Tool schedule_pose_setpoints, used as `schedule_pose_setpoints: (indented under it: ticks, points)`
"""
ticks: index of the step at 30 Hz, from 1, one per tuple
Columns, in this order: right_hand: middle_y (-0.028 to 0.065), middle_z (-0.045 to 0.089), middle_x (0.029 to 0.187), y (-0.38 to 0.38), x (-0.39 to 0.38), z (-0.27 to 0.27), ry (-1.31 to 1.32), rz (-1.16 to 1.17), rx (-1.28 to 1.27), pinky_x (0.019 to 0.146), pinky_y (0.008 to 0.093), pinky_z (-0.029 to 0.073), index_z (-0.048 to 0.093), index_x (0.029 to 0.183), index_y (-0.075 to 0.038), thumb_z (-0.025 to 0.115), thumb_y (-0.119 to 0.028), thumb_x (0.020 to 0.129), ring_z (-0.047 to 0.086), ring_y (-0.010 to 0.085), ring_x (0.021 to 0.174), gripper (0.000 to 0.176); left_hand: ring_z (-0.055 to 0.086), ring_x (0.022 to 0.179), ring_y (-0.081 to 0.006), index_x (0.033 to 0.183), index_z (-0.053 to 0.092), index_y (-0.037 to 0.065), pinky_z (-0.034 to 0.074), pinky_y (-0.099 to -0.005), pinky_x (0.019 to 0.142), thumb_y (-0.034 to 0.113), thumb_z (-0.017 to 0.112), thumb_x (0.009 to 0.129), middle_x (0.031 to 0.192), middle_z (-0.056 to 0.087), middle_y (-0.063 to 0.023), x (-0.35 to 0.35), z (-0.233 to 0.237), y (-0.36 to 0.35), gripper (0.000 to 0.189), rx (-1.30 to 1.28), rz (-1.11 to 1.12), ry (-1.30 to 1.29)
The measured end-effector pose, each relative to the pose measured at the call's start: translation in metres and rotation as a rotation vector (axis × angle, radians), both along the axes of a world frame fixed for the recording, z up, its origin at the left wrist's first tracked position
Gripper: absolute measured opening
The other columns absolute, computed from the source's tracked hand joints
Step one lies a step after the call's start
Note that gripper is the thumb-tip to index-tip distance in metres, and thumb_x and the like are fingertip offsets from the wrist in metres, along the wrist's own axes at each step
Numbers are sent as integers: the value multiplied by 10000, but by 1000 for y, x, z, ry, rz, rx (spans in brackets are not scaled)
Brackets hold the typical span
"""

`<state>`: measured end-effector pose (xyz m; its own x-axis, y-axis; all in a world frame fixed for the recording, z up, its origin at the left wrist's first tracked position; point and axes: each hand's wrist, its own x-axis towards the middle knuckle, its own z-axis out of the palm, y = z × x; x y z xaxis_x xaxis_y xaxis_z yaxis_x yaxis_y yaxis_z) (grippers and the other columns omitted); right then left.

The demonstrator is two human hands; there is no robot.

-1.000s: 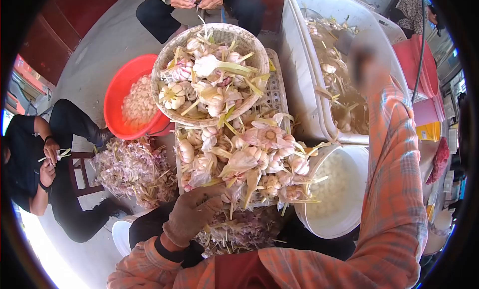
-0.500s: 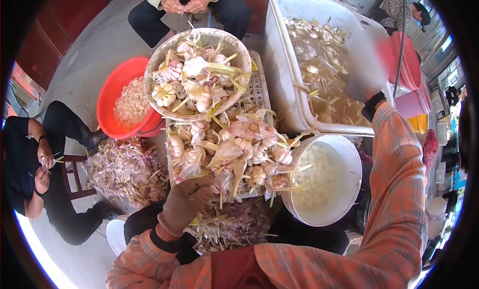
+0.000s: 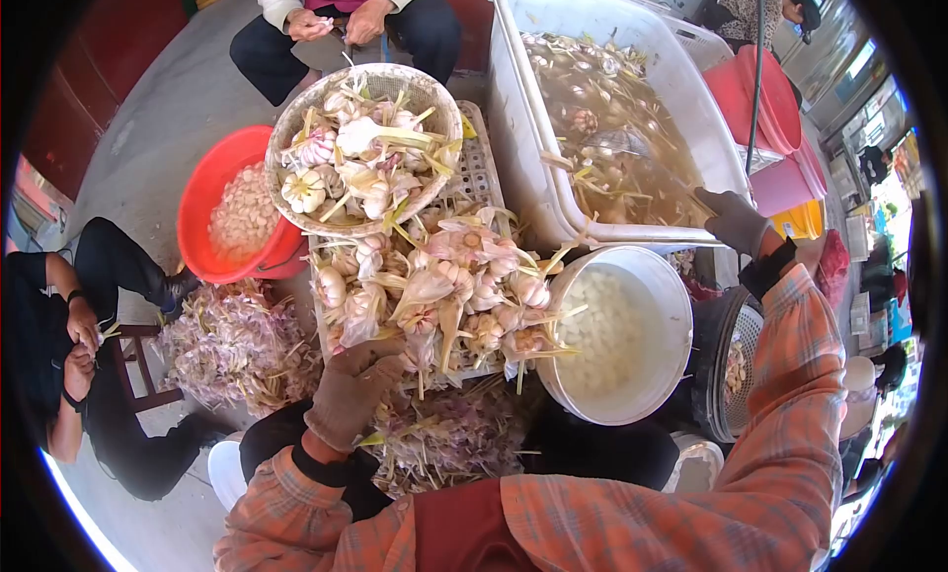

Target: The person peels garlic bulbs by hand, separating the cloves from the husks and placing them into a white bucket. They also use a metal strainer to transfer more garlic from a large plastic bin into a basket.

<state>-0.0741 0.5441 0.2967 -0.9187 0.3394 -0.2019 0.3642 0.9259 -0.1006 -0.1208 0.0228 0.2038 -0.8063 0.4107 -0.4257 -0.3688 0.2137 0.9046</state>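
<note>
Worn on the head, the single camera looked forward and steeply down, over the plaid sleeves and dark red shirt front at the lower edge. It sat fairly close above the garlic bulbs near the middle, and its bowed, wide-angle field, dark at the corners, reached a seated person opposite, at the top.

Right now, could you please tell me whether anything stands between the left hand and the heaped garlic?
Nothing visible does: the left hand is at the near edge of the heaped garlic, and the white bucket stands off to the right. Whether the hand touches the garlic, I cannot tell.
</note>
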Motion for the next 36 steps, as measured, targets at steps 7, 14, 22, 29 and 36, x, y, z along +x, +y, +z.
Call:
schedule_pose_setpoints:
  ticks: [7,14,22,29,36]
  points:
    - [-26,487,607,70,4,51,171,-247,-327,405,237,360,546,1276,-81,535,-6,760,444,69,465,522,525,594,-66,1106,605,-38,439,-211,528,115,576,876,789,618,-39,-5,-9,0,277,-80,-30,29]
    - [-14,471,597,107,-96,3,403,-482,-242,374,247,340,474,1339,-105,567,-93,828,422,80,431,519,508,586,-55,1107,609,-38,422,-198,524,94,571,869,770,618,-31,-18,1,12,274,-64,41,-122]
    - [-22,432,554,177,-237,-78,517,-516,-222,404,321,296,446,1329,-144,549,-185,908,418,119,428,436,510,563,-62,1110,608,-49,411,-190,506,118,574,843,741,616,-33,-34,0,26,316,-188,98,-189]
    - [139,643,860,210,-307,-123,346,-272,10,700,400,472,562,1169,-17,527,-163,862,629,269,788,342,502,558,-55,1136,597,-33,416,-195,514,122,562,836,740,621,-34,-39,-19,26,339,-135,38,-233]
    - [135,607,777,146,-262,-114,103,-225,58,601,397,435,551,1143,-6,598,-126,849,568,231,663,320,497,581,-47,1132,593,-37,415,-190,524,136,581,865,772,623,-27,-33,-9,20,319,-58,61,-199]
